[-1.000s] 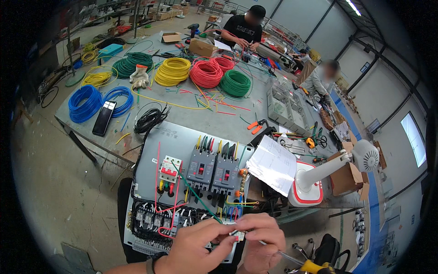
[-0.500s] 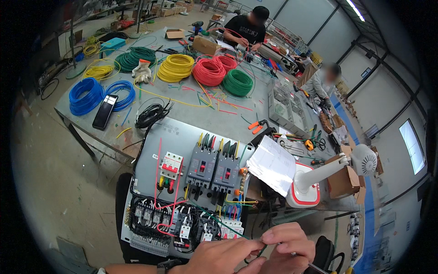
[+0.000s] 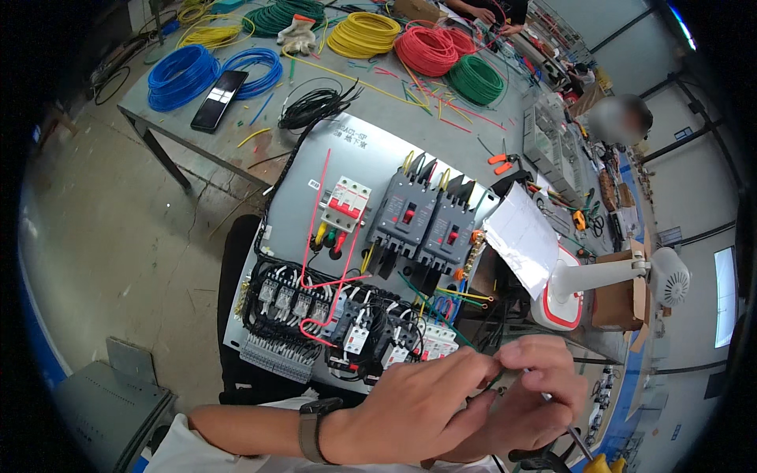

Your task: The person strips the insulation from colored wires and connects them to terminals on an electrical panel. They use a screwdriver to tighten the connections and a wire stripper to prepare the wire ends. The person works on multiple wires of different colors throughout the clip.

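My left hand [image 3: 430, 402], with a watch [image 3: 313, 430] on its wrist, pinches a thin green wire [image 3: 453, 327]. Fingertip to fingertip with it, my right hand [image 3: 544, 390] is closed on the same wire. A metal shaft passes through the right fingers to a yellow handle, apparently a screwdriver [image 3: 601, 465]. Most of the wire's end is hidden between the fingers. Both hands are just over the near right corner of a metal mounting panel [image 3: 311, 154], which carries two grey circuit breakers [image 3: 404, 211], a small white breaker [image 3: 345, 203], relays [image 3: 284, 299] and loose red wire [image 3: 306, 244].
Behind the panel, a grey table [image 3: 339, 91] bears blue [image 3: 183, 77], yellow [image 3: 364, 35], red [image 3: 426, 50] and green [image 3: 475, 80] wire coils and a phone [image 3: 218, 101]. Papers [image 3: 524, 240] lean by a white fan [image 3: 587, 282] at the right. Other people are across the table.
The whole view has tipped downward and shifted, so the panel sits higher and further right in the picture. My hands stay together on the green wire.
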`<state>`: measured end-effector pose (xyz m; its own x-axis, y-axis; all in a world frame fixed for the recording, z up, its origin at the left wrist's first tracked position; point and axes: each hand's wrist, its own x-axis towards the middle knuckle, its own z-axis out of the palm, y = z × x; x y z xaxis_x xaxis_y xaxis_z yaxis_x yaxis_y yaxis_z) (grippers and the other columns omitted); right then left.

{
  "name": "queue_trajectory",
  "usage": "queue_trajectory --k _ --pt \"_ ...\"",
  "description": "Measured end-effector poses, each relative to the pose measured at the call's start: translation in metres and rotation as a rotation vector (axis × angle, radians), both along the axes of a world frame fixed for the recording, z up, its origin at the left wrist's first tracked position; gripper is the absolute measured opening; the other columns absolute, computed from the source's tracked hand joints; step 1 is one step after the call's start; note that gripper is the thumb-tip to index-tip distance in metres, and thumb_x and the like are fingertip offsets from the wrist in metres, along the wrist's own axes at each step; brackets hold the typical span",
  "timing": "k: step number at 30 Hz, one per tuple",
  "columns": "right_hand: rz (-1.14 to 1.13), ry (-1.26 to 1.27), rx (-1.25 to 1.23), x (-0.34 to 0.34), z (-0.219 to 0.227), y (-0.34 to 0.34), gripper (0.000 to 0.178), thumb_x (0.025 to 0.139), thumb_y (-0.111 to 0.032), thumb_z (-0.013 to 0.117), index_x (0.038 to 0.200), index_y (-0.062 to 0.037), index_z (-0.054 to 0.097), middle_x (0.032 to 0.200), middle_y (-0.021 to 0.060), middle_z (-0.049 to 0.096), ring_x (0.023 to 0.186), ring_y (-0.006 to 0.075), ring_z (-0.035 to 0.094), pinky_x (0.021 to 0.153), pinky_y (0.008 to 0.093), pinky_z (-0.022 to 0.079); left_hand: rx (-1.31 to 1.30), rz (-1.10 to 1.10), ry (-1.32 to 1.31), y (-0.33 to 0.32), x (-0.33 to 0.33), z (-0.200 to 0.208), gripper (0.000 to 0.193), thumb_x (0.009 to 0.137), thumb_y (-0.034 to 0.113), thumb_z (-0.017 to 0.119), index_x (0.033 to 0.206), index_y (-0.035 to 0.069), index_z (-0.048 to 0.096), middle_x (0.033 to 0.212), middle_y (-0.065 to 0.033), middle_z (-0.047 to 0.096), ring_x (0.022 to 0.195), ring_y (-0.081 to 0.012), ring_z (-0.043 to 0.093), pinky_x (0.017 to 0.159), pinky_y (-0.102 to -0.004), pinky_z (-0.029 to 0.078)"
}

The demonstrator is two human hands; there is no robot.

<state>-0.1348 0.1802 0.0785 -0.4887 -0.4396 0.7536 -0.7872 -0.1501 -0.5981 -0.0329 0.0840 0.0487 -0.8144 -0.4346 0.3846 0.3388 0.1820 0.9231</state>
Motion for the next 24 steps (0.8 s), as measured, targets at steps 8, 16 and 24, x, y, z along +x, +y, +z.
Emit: queue_trajectory --k 8,16,24 --pt "0.056 -0.026 0.004 -0.006 -0.007 -0.004 0.057 0.119 -0.045 0.041 0.088 -0.0017 0.061 0.092 0.0241 0.076 0.079 0.0318 0.072 0.07 0.0424 0.06 -0.031 -0.051 -0.112 -0.007 0.003 -0.006 0.025 0.096 0.012 0.077 0.111 0.002 0.06 0.089 -0.0119 0.064 0.067 -0.0293 0.07 0.056 -0.0397 0.052" --pt "0.288 0.104 0.118 -0.017 0.007 -0.002 0.047 0.12 -0.044 0.031 0.104 -0.0065 0.053 0.089 0.0199 0.069 0.069 0.0271 0.064 0.063 0.0357 0.056 -0.116 -0.104 -0.112 -0.015 0.022 0.005 0.031 0.094 0.018 0.081 0.113 0.002 0.063 0.09 -0.0113 0.065 0.068 -0.0283 0.07 0.057 -0.0398 0.053" --pt "0.228 0.146 0.142 -0.015 0.008 -0.007 0.047 0.12 -0.044 0.03 0.102 -0.0071 0.052 0.091 0.0203 0.07 0.072 0.0277 0.065 0.064 0.0352 0.057 -0.125 -0.035 -0.068 -0.019 0.015 0.005 0.033 0.089 0.015 0.084 0.112 0.001 0.065 0.094 -0.0126 0.067 0.071 -0.0295 0.07 0.057 -0.0394 0.053"
